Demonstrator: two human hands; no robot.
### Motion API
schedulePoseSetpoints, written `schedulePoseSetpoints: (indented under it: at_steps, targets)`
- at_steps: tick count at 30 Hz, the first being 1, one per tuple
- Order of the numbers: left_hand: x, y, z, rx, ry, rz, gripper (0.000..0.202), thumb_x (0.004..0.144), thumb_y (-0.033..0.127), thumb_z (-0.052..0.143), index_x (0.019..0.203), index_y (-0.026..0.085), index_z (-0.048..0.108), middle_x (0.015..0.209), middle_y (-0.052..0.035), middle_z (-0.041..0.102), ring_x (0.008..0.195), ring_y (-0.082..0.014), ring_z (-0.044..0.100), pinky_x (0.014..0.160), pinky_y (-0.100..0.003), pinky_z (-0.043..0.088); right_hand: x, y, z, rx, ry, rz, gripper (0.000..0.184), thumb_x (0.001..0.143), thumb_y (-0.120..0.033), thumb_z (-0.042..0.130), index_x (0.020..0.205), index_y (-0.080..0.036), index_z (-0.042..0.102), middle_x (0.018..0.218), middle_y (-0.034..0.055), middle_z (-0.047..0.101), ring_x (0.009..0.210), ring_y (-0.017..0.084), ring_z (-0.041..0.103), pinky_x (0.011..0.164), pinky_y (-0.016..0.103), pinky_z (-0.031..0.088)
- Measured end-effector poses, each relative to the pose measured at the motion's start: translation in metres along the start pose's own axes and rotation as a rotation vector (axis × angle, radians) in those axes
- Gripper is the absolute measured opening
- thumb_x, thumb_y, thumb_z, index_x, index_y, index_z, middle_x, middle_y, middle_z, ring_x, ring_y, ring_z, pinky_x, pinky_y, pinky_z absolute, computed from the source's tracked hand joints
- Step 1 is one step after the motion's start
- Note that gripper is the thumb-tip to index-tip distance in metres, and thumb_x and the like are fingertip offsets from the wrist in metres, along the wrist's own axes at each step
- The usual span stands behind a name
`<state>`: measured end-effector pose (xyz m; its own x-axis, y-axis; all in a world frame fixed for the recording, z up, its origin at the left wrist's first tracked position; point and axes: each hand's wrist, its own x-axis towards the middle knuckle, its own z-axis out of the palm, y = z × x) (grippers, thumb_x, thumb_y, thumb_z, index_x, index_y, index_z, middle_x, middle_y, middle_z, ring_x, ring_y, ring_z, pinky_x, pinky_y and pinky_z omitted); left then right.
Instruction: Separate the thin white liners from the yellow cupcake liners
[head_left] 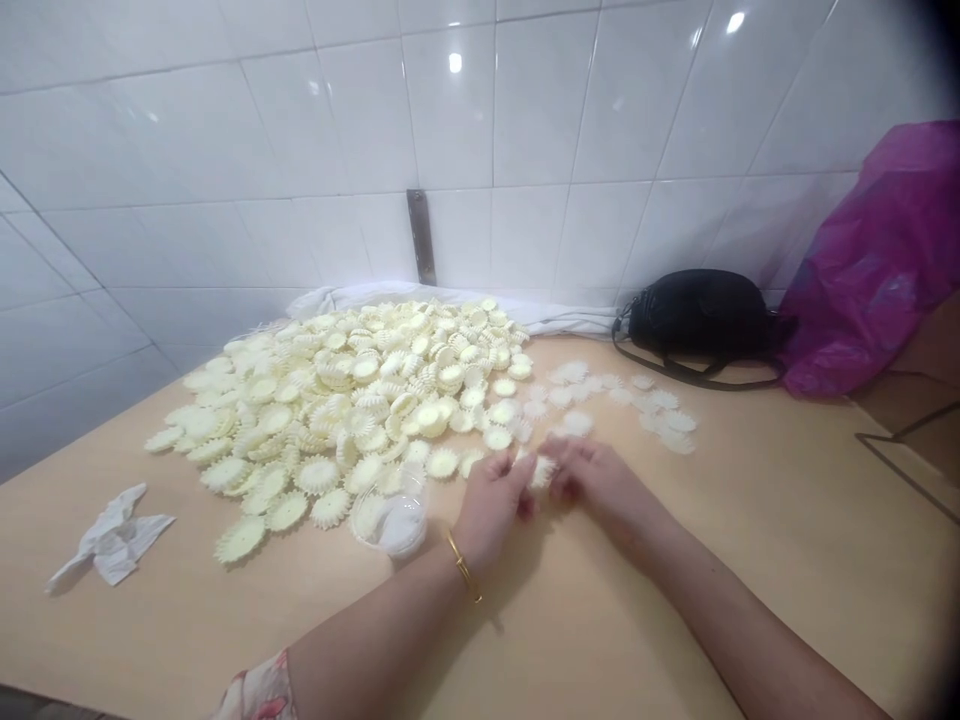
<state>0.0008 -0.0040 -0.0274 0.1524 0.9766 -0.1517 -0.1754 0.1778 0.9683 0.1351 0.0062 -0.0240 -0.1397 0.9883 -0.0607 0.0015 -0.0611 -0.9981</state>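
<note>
Resting between the two hands, a small white toothed disc point(541, 470) is held over the wooden table point(675, 600), near the middle of the view. It is pinched by the fingertips of the left hand point(491, 505) from one side and by the curled fingers of the right hand point(592, 480) from the other side. Both hands are therefore closed on it and are almost touching each other.

The disc is round, so no long axis can be named. It is blurred and partly covered, and the direction of its flat face cannot be told.

A gold bangle point(465, 565) is worn on the left wrist. Behind and to the left of the hands, a large pile of cream discs point(337, 400) is spread on the table, and a loose row of whiter discs point(630, 400) is laid behind the right hand. A clear plastic container point(394, 520) is seen just beside the left hand. Further away, a crumpled tissue point(112, 540), a black bag point(697, 315) and a magenta plastic bag point(877, 260) are placed.
</note>
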Motion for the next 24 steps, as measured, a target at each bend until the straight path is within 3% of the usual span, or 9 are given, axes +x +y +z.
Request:
schedulePoseSetpoints:
  at_steps: [3, 7, 10, 13, 17, 21, 24]
  targets:
    - [-0.002, 0.002, 0.001, 0.001, -0.032, 0.010, 0.036, 0.072, 0.047, 0.058, 0.059, 0.016, 0.045, 0.041, 0.0041, 0.043, 0.037, -0.0072, 0.041, 0.041, -0.020, 0.030, -0.002, -0.001, 0.001, 0.094, -0.163, 0.047, 0.038, 0.070, -0.053, 0.063, 0.076, -0.015, 0.060, 0.058, 0.0002, 0.057, 0.050, 0.011, 0.051, 0.049, 0.024, 0.037]
    - [0.001, -0.002, -0.003, 0.028, -0.017, 0.018, 0.038, 0.072, 0.051, 0.057, 0.062, 0.017, 0.046, 0.040, 0.0048, 0.042, 0.037, -0.0071, 0.041, 0.041, -0.020, 0.030, -0.007, -0.010, -0.001, 0.080, -0.190, -0.002, 0.040, 0.068, -0.045, 0.069, 0.097, -0.019, 0.059, 0.064, -0.0022, 0.058, 0.057, 0.012, 0.054, 0.056, 0.025, 0.040]
    - [0.003, -0.006, -0.006, 0.044, -0.040, 0.008, 0.040, 0.073, 0.055, 0.055, 0.064, 0.016, 0.046, 0.041, 0.0049, 0.043, 0.037, -0.0069, 0.041, 0.041, -0.020, 0.030, -0.008, -0.010, -0.003, 0.108, -0.243, -0.031, 0.028, 0.066, -0.041, 0.071, 0.078, -0.018, 0.062, 0.064, -0.0014, 0.057, 0.063, 0.013, 0.054, 0.063, 0.027, 0.042]
    - [0.004, -0.007, -0.005, 0.046, -0.083, -0.011, 0.042, 0.073, 0.057, 0.052, 0.067, 0.016, 0.048, 0.040, 0.0052, 0.043, 0.036, -0.0070, 0.041, 0.040, -0.020, 0.030, -0.005, -0.005, -0.004, 0.142, -0.169, -0.010, 0.031, 0.065, -0.044, 0.071, 0.058, -0.017, 0.057, 0.056, -0.0012, 0.052, 0.058, 0.012, 0.050, 0.060, 0.027, 0.041]
    - [0.003, -0.005, -0.004, 0.012, -0.114, -0.024, 0.043, 0.072, 0.058, 0.052, 0.065, 0.016, 0.047, 0.041, 0.0051, 0.042, 0.037, -0.0077, 0.044, 0.041, -0.020, 0.031, -0.004, -0.002, -0.001, 0.190, -0.078, 0.034, 0.035, 0.058, -0.047, 0.074, 0.055, -0.017, 0.056, 0.053, -0.0014, 0.051, 0.053, 0.011, 0.047, 0.053, 0.026, 0.037]
    - [0.001, -0.002, -0.002, -0.023, -0.153, -0.002, 0.039, 0.070, 0.051, 0.059, 0.059, 0.017, 0.042, 0.044, 0.0048, 0.043, 0.040, -0.0085, 0.048, 0.043, -0.020, 0.034, 0.000, -0.004, -0.004, 0.230, 0.119, 0.029, 0.034, 0.056, -0.043, 0.076, 0.054, -0.017, 0.055, 0.050, -0.0036, 0.047, 0.048, 0.008, 0.042, 0.050, 0.023, 0.035]
    - [-0.002, 0.000, -0.002, 0.019, -0.150, -0.012, 0.037, 0.070, 0.044, 0.061, 0.055, 0.017, 0.041, 0.042, 0.0030, 0.046, 0.040, -0.0089, 0.047, 0.044, -0.021, 0.035, 0.008, -0.004, -0.019, 0.285, 0.285, -0.026, 0.036, 0.052, -0.044, 0.077, 0.052, -0.018, 0.052, 0.050, -0.0030, 0.048, 0.047, 0.008, 0.041, 0.048, 0.024, 0.035]
